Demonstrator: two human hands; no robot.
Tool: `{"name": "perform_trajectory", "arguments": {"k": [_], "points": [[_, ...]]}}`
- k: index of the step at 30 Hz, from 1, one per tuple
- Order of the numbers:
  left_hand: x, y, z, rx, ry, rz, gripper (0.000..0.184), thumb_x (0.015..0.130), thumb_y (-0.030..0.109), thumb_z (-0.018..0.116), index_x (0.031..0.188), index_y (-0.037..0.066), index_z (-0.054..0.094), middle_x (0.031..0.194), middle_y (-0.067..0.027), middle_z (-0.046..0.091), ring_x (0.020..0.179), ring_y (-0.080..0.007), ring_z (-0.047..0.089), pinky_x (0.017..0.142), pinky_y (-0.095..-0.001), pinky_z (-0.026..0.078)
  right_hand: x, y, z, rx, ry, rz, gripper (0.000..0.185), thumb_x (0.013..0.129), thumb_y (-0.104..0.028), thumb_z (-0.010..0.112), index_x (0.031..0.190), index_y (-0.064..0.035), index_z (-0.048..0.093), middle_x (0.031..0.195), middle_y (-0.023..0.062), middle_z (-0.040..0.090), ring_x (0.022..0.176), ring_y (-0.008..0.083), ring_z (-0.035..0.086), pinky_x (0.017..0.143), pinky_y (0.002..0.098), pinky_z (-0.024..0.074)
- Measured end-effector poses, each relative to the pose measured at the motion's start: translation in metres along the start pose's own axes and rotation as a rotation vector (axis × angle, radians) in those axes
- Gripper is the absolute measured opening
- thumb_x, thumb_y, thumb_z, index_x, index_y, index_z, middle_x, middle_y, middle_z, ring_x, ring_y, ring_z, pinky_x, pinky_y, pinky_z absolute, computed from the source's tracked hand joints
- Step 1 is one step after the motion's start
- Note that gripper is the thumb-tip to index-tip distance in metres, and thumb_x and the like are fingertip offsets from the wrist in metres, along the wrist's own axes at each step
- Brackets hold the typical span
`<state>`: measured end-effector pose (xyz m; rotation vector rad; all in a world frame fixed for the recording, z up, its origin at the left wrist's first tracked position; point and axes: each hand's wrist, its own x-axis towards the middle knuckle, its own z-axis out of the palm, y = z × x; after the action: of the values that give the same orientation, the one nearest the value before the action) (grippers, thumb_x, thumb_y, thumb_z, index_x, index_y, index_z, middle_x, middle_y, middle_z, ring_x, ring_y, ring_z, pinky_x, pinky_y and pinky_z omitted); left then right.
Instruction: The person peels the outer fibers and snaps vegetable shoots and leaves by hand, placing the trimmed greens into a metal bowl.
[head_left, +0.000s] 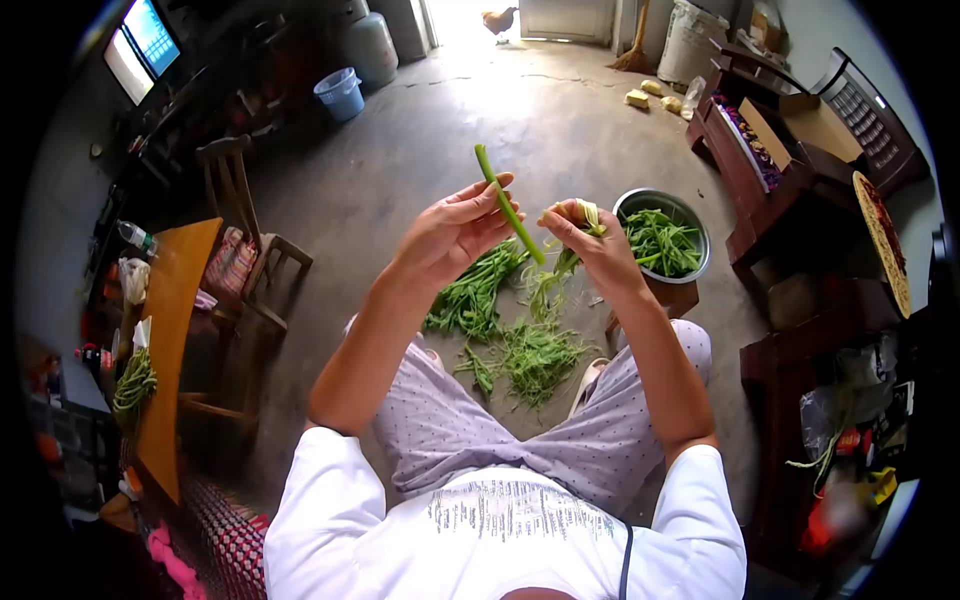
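Note:
A smooth green stalk (509, 208) is pinched between the thumb and fingers of my left hand (460, 225), its upper end tilted to the left. To its right, my right hand (597, 243) is closed on pale green peelings (566, 262), which hang down below the fingers. On the floor beneath my hands lie a bunch of leafy green stems (480, 295) and a loose heap of thin green scraps (535, 360). Beside my right hand, a metal bowl (707, 250) holds cut green pieces (662, 243) and rests on a small wooden stool (674, 296).
At the left are a wooden table (178, 300) and a chair (235, 190). A blue bucket (340, 96) stands at the back left. Dark wooden furniture (750, 210) lines the right side. A chicken (499, 22) is at the bright doorway, with a broom (636, 48) nearby.

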<state>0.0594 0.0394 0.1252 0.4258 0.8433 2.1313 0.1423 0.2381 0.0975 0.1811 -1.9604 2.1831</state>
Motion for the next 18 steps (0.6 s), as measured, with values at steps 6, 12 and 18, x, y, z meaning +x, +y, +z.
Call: {"name": "perform_trajectory", "arguments": {"k": [6,12,18], "points": [[-0.008,-0.018,0.01,0.196,0.159,0.07,0.029,0.094,0.014,0.055,0.119,0.0,0.054,0.099,-0.0079,0.063,0.095,-0.017,0.064,0.086,-0.0304,0.055,-0.015,-0.029,0.015,-0.238,-0.001,0.041,0.016,0.087,-0.015,0.067,0.093,0.0001,0.068,0.076,-0.0029,0.062,0.07,0.0015,0.052,0.061,0.017,0.0414],[-0.015,-0.033,0.019,0.482,0.285,0.235,0.03,0.09,0.017,0.063,0.114,-0.001,0.058,0.094,-0.0058,0.063,0.088,-0.0138,0.064,0.083,-0.0301,0.055,-0.018,-0.022,0.018,-0.366,0.027,-0.03,0.016,0.085,-0.013,0.068,0.089,0.003,0.069,0.071,-0.0016,0.062,0.065,0.0023,0.051,0.057,0.0187,0.0409],[-0.014,-0.038,0.019,0.597,0.312,0.325,0.027,0.089,0.011,0.063,0.113,-0.001,0.058,0.096,-0.0055,0.063,0.089,-0.0136,0.064,0.082,-0.0303,0.056,-0.015,-0.023,0.024,-0.577,0.104,-0.193,0.018,0.079,-0.013,0.071,0.085,0.0038,0.068,0.07,0.0157,0.064,0.058,0.0182,0.062,0.055,0.0306,0.0467]]}}
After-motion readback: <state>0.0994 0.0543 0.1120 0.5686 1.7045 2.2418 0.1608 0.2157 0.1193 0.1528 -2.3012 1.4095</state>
